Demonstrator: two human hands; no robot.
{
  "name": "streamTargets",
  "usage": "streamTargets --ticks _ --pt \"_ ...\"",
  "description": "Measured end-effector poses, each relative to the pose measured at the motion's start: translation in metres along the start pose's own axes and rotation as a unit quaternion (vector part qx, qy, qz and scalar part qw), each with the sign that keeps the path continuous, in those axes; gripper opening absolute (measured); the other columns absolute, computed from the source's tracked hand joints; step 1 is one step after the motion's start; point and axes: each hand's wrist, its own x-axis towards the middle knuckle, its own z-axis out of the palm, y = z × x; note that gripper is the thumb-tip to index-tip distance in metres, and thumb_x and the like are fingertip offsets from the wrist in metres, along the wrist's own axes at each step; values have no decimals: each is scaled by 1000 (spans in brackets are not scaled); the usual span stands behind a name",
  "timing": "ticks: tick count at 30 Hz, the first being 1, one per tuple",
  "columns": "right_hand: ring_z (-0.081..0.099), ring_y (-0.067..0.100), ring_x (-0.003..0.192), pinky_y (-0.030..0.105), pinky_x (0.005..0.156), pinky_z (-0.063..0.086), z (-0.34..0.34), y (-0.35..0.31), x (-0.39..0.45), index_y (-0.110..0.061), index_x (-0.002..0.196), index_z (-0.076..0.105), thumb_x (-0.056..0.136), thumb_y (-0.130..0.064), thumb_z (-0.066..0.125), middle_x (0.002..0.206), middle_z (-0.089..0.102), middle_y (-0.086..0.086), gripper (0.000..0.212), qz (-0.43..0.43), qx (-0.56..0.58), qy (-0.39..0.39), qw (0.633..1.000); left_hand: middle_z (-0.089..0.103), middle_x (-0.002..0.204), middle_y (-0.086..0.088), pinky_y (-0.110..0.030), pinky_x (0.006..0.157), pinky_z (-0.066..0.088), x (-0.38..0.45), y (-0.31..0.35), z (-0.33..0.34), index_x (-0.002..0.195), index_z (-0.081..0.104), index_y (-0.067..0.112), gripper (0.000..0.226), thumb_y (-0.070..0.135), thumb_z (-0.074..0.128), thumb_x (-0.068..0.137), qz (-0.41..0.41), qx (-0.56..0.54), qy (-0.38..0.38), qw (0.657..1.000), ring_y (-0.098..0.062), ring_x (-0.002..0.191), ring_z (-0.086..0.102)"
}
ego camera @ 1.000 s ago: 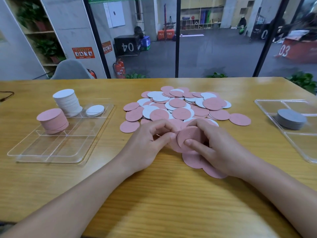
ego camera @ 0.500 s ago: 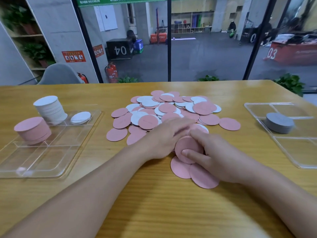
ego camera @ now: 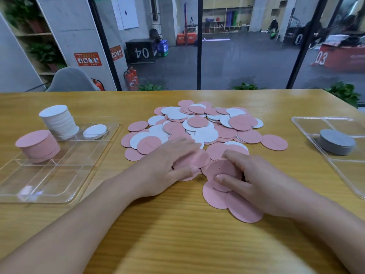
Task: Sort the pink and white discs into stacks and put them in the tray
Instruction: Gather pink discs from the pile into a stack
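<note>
A loose heap of pink and white discs (ego camera: 199,125) covers the middle of the wooden table. My right hand (ego camera: 254,180) grips a small stack of pink discs (ego camera: 223,171) at the heap's near edge, thumb pressed on top. My left hand (ego camera: 167,165) lies flat over pink discs (ego camera: 195,161) just left of that stack, blurred by motion. Two more pink discs (ego camera: 215,196) lie under my right hand. On the left, a clear tray (ego camera: 65,178) holds a pink stack (ego camera: 37,145), a taller white stack (ego camera: 58,121) and a short white pile (ego camera: 94,131).
A second clear tray (ego camera: 335,161) at the right edge holds a grey disc stack (ego camera: 337,141). Bare table stretches along the near side below my forearms. A glass wall and a grey chair (ego camera: 71,80) stand behind the table's far edge.
My left hand has left the stack held by my right hand, reached out over the heap and slid pink discs back towards the stack. My right hand kept its grip.
</note>
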Motion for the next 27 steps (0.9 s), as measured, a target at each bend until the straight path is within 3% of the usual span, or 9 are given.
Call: streamTargets --ticks 2,7,10,12,14,18,20,24,27 --pt "46 18 67 40 60 40 -1 -1 0 -25 87 44 104 -49 64 75 52 -2 35 -3 2 2 1000 40 155 33 -29 124 28 0 -2 -3 160 48 45 65 68 63 102 -35 40 22 998 7 149 24" --pt "41 14 64 37 60 37 0 -2 0 -24 87 44 103 -47 64 75 51 -2 35 0 10 3 1000 42 133 28 -31 108 36 -4 1 -11 148 59 46 68 77 70 88 -70 84 22 994 -5 131 32" --pt "44 17 66 35 58 37 2 -2 0 -25 86 45 103 -45 65 75 52 -2 33 -1 9 11 1000 57 116 23 -27 91 45 -5 4 -13 125 70 45 39 55 82 89 -60 14 79 995 -4 113 48" --pt "49 18 70 36 61 41 4 -2 1 -25 89 50 103 -42 66 77 56 -4 27 -3 18 20 1000 67 88 13 -22 71 48 -3 4 -13 102 75 36 10 32 82 96 -53 -103 130 985 -3 76 58" --pt "53 18 74 34 64 44 6 -3 1 -27 94 55 103 -41 66 81 60 -7 20 -6 31 32 999 66 73 10 -21 59 44 -4 5 -13 95 77 25 9 18 78 101 -37 -189 141 971 -9 54 53" --pt "59 9 82 21 65 43 6 -8 2 -41 99 54 104 -36 68 91 65 -20 15 -14 51 66 996 65 72 12 -30 59 50 -5 8 -15 96 81 14 11 7 75 103 1 -281 104 954 -12 55 56" --pt "60 7 88 19 68 45 6 -10 2 -42 105 54 103 -36 68 98 65 -25 16 -12 62 70 996 71 76 13 -22 67 52 -5 12 -14 99 83 16 19 2 72 103 23 -279 87 956 -7 67 65" --pt "62 10 90 38 75 54 13 -9 2 -40 111 57 103 -43 64 98 67 -19 11 -13 16 40 999 81 95 -8 -31 84 62 -6 18 -6 116 84 11 29 -6 61 107 53 -299 50 951 -17 86 74" --pt "59 13 81 46 72 53 15 -7 2 -29 97 56 103 -42 63 87 64 -14 16 -9 6 33 999 81 94 4 -24 75 59 -3 13 0 111 84 20 27 4 63 108 4 -253 116 961 -8 79 72"
